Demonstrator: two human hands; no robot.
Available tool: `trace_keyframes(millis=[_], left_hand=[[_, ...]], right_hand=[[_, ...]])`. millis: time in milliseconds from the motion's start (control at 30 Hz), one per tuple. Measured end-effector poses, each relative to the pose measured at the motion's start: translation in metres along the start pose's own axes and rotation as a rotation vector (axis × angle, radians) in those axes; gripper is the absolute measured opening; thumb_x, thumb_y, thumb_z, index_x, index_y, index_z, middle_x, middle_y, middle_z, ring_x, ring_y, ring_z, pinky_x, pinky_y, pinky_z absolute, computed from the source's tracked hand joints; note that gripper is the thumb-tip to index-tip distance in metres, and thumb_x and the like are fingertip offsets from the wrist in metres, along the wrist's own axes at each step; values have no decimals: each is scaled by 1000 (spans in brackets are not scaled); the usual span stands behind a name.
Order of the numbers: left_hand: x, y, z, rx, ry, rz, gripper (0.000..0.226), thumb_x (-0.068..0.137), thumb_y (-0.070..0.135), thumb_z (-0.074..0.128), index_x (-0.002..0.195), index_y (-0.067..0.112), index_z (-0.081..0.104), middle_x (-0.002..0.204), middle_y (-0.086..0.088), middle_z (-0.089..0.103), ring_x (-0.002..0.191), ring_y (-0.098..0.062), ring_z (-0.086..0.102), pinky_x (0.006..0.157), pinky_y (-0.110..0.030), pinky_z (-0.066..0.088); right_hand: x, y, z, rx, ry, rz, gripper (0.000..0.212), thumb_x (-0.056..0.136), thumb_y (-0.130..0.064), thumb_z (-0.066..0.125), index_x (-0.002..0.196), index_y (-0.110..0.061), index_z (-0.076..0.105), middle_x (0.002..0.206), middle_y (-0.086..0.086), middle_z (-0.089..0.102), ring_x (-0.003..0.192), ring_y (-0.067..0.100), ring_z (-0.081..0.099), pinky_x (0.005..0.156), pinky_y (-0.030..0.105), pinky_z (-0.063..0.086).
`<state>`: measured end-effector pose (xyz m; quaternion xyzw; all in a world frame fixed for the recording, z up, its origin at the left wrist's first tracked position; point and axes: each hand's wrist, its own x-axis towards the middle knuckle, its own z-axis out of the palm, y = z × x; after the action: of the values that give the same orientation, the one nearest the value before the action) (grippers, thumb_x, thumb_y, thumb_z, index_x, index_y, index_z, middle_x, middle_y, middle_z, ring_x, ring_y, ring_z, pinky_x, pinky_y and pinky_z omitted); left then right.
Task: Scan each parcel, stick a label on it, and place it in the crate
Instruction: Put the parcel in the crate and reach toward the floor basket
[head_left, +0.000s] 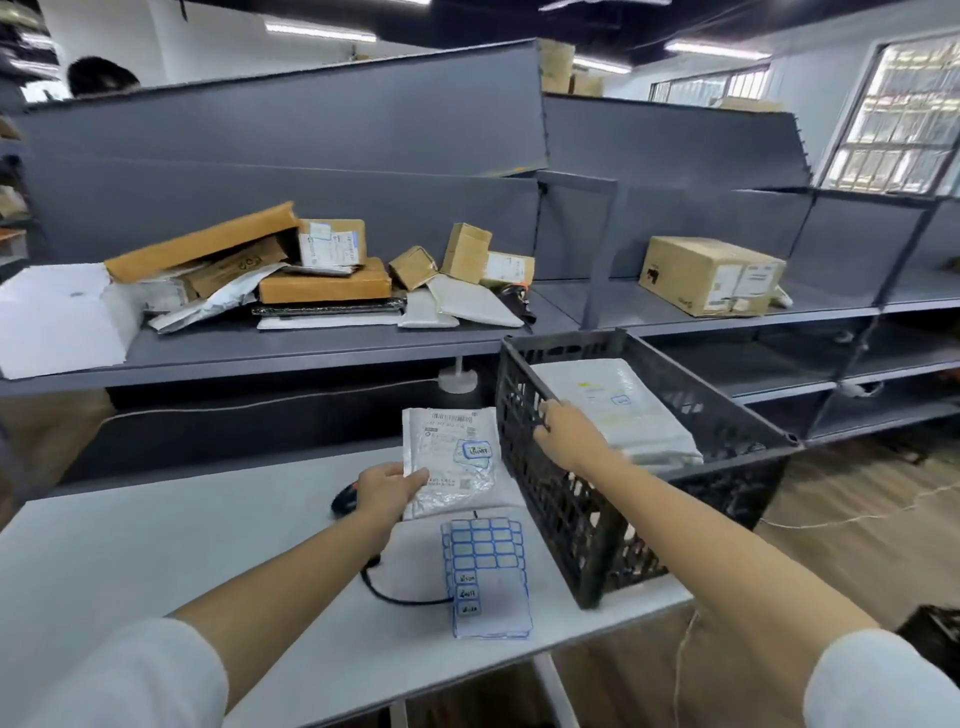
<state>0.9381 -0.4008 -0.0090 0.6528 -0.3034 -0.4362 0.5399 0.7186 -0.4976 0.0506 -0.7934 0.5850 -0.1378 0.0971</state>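
Note:
My left hand (387, 491) grips the near left edge of a white poly-bag parcel (454, 457), held flat above the white table (156, 551). A blue-edged label is stuck near the parcel's right side. My right hand (563, 431) holds the left rim of the black plastic crate (550, 499), fingers curled over it. Inside the crate lies a white parcel (618, 410) with its own label. A sheet of blue-edged labels (485, 577) lies on the table just below the held parcel. A black scanner (344, 500) sits behind my left hand, mostly hidden.
A grey shelf (311, 348) behind the table carries a pile of cardboard boxes and white mailers (311, 275). A larger cardboard box (711, 275) stands on the shelf to the right. The scanner's black cable (395, 595) loops across the table. Wooden floor lies to the right.

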Motion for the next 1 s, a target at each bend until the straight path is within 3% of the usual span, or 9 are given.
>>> trace_keyframes(millis=[67, 200, 367, 500, 667, 767, 833, 933, 1000], left_hand=[[-6, 4, 35, -17, -1, 6, 16, 85, 12, 68, 100, 7, 63, 90, -10, 67, 73, -19, 64, 68, -27, 51], [-19, 7, 91, -62, 4, 15, 17, 86, 13, 68, 101, 5, 65, 94, -11, 68, 72, -17, 64, 71, -28, 51], [-25, 12, 135, -51, 46, 21, 9, 85, 16, 70, 90, 12, 64, 91, -8, 68, 72, -16, 63, 73, -28, 51], [-16, 25, 155, -13, 60, 36, 22, 85, 15, 69, 104, 4, 66, 97, -10, 68, 78, -19, 64, 68, -26, 50], [20, 56, 179, -3, 87, 81, 24, 86, 16, 68, 105, 2, 65, 98, -11, 64, 85, -25, 63, 63, -29, 52], [45, 72, 201, 12, 66, 115, 11, 85, 17, 69, 85, 7, 65, 96, -9, 65, 85, -23, 62, 76, -33, 55], [59, 78, 216, 17, 26, 125, 10, 85, 17, 69, 84, 8, 65, 93, -8, 65, 84, -23, 63, 84, -37, 55], [80, 83, 236, 5, 0, 141, 11, 85, 17, 70, 91, 7, 67, 91, -8, 66, 81, -22, 63, 80, -35, 55], [93, 85, 246, -2, -34, 153, 9, 85, 15, 69, 88, 8, 66, 92, -8, 67, 76, -19, 64, 74, -32, 56]], right_hand=[[-5, 31, -16, 12, 16, 20, 36, 94, -17, 46, 126, 0, 50, 125, 20, 54, 117, 36, 51, 93, 38, 44], [-17, 88, -39, 1, -6, 22, 47, 97, -18, 45, 141, -2, 38, 142, 18, 45, 128, 32, 45, 104, 37, 38], [-23, 133, -54, 36, 2, 58, 49, 97, -19, 45, 144, -5, 36, 143, 15, 45, 123, 31, 50, 98, 35, 40], [-16, 154, -61, 116, -5, 95, 49, 98, -20, 45, 144, -8, 36, 139, 15, 48, 119, 31, 52, 94, 35, 41], [10, 173, -69, 201, 10, 151, 49, 98, -23, 45, 143, -7, 37, 144, 13, 44, 130, 29, 43, 103, 36, 36], [32, 180, -73, 301, 1, 201, 49, 99, -28, 43, 144, -10, 36, 148, 9, 40, 131, 25, 43, 98, 32, 36], [49, 183, -75, 338, -10, 211, 48, 100, -30, 42, 144, -11, 37, 149, 8, 39, 129, 24, 44, 93, 29, 35], [76, 187, -76, 434, 27, 237, 43, 99, -31, 41, 134, -6, 48, 137, 11, 51, 125, 29, 48, 100, 35, 37], [94, 187, -74, 594, 56, 262, 36, 97, -27, 40, 107, 0, 61, 106, 20, 61, 101, 37, 56, 88, 41, 45]])
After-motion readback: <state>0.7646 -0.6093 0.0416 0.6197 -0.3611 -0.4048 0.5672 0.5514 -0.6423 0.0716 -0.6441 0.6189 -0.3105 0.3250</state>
